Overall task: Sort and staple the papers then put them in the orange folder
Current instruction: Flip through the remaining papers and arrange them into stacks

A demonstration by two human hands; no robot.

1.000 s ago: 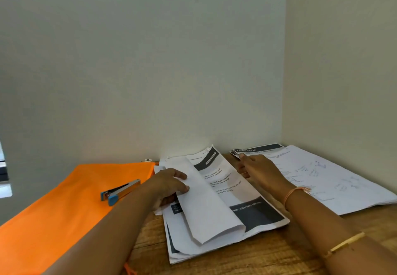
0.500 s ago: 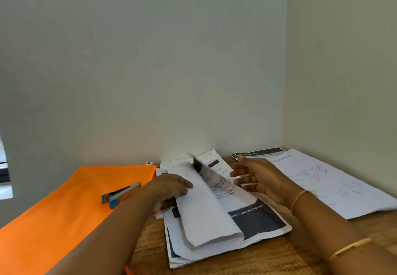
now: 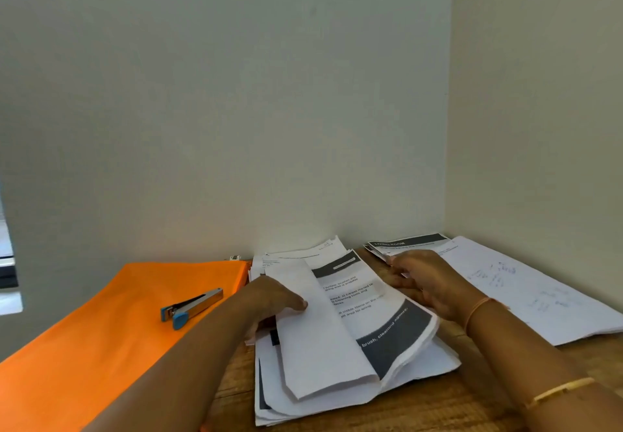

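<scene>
A stack of white papers [image 3: 340,401] lies on the wooden table [image 3: 448,408] in front of me. My left hand [image 3: 273,298] grips several turned-back white pages [image 3: 320,344], thumb on top and fingers beneath. Under them shows a printed sheet [image 3: 394,334] with dark grey bands. My right hand [image 3: 435,283] rests with loose fingers at that sheet's right edge, which curls up slightly. The orange folder [image 3: 101,347] lies flat on the left. On it sits a silver stapler [image 3: 192,303] with a blue end.
A second pile of papers [image 3: 546,300] with handwriting lies at the right, with a dark-headed sheet [image 3: 408,241] at its far end. Walls close the table at the back and on the right. A small white object [image 3: 235,258] sits by the back wall.
My right hand came back from the right pile to the printed sheet. A page that stood half lifted now lies over to the right. My left hand stayed on the turned-back pages.
</scene>
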